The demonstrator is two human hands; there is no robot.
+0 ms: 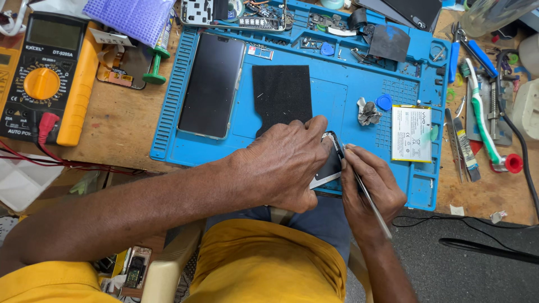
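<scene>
Item: phone frame (330,168), dark-faced with a pale rim, lying at the near edge of the blue work mat (359,73), largely covered by my hands. My left hand (283,168) lies over it, fingers curled and pressed down on its upper end, pinning it to the mat. My right hand (373,191) pinches a thin metal tool (365,188) between thumb and fingers, the tip set against the frame's right rim. Nearby: black foam sheet (282,95) just beyond my left knuckles; flat phone with dark screen (211,84) further left; white battery pack (411,133) to the right; small loose parts along the mat's far trays; yellow multimeter (48,78) off the mat. Risks, as I judge them: the tip skids off the rim and scores the dark face or jabs my left fingers; the frame sits close to the mat's edge, so a hard push could tip it into my lap; a slip rightward could reach the battery.
</scene>
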